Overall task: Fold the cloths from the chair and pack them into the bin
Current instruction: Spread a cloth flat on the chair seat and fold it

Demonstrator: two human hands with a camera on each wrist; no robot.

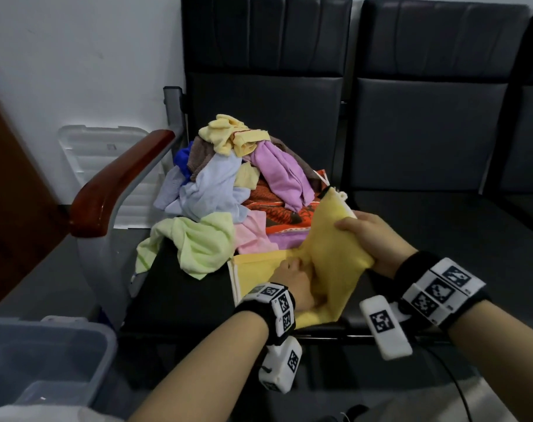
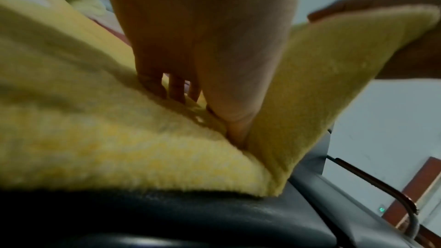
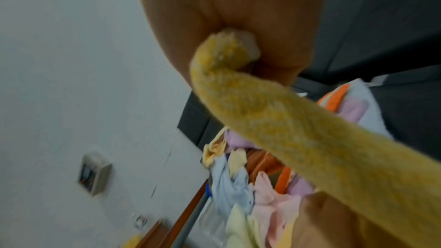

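Chair seat: hands on yellow cloth

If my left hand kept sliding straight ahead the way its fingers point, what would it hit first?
Probably the raised half of the yellow cloth held up by the right hand; the left hand already presses at the crease. Depth beyond is unclear.

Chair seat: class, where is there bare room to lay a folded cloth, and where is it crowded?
Bare: the seat strip between the green cloth and the front edge, left of the yellow cloth; also the next seat. Crowded: the pile fills the back.
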